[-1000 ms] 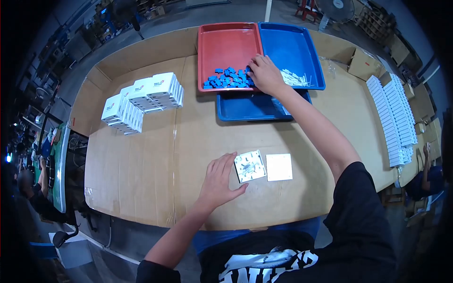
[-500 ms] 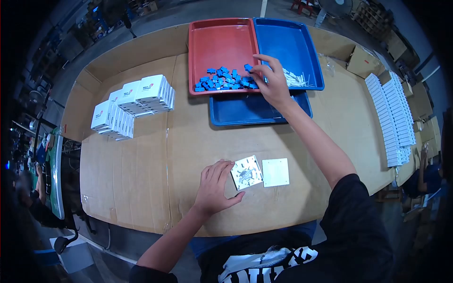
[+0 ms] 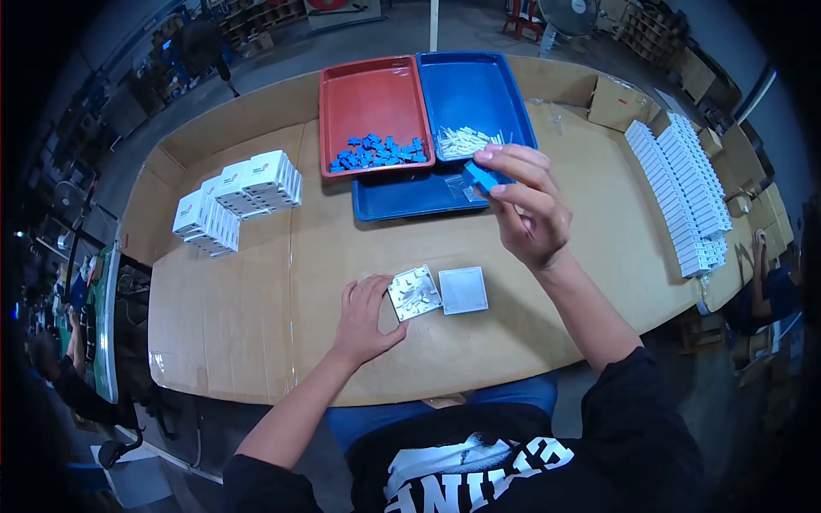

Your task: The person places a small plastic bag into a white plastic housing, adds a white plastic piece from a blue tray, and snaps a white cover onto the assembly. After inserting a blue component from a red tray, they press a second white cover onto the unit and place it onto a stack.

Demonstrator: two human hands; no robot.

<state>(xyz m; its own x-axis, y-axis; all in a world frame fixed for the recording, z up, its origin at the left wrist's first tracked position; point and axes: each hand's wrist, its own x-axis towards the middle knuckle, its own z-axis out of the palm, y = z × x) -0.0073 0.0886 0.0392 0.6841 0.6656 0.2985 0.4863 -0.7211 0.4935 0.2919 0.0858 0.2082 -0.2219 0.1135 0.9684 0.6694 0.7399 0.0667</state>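
Observation:
A small blue plastic piece [image 3: 481, 178] is pinched between the thumb and fingers of my right hand [image 3: 532, 205], raised over the near edge of the lower blue tray [image 3: 393, 202]. On the cardboard surface, my left hand [image 3: 363, 323] holds the left side of an open white square case [image 3: 415, 293], its fingers at the upper left corner and its thumb at the lower left. Small parts that I cannot make out show inside the case. Just right of it lies a flat white square cover [image 3: 463, 291].
A red tray [image 3: 372, 98] holds several blue pieces; the upper blue tray [image 3: 466, 85] beside it holds thin white pieces. Stacked white boxes [image 3: 244, 192] stand at left, and long rows of white parts [image 3: 684, 197] at right. Cardboard walls [image 3: 231, 120] edge the table.
My right hand has come from above the red tray toward me and to the right, carrying the blue piece. My left hand stays at the white case. The whole view has shifted a little.

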